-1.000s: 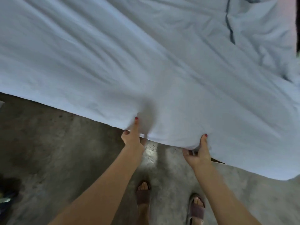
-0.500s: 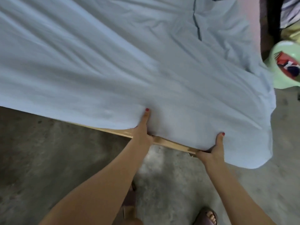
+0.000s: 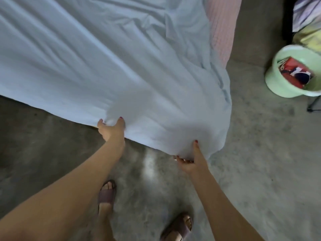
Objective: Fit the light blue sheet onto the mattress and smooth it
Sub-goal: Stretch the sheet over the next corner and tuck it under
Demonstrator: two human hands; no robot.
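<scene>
The light blue sheet (image 3: 107, 63) lies wrinkled across the bed and hangs over its near edge and right corner. A strip of the pink mattress (image 3: 222, 26) shows bare at the upper right. My left hand (image 3: 112, 130) grips the sheet's hanging near edge, thumb on top and fingers under the cloth. My right hand (image 3: 192, 160) holds the same edge further right, close to the drooping corner, thumb pressed up against the fabric.
A grey concrete floor (image 3: 251, 162) runs along the near and right sides of the bed. A pale green tub (image 3: 284, 87) with red and dark items stands at the right, below patterned cloth (image 3: 307, 23). My sandalled feet (image 3: 107, 193) stand close to the bed.
The view has swung right and both hands have shifted along the sheet's edge towards the corner. The wooden bed frame seen half a second ago is now covered by the hanging sheet.
</scene>
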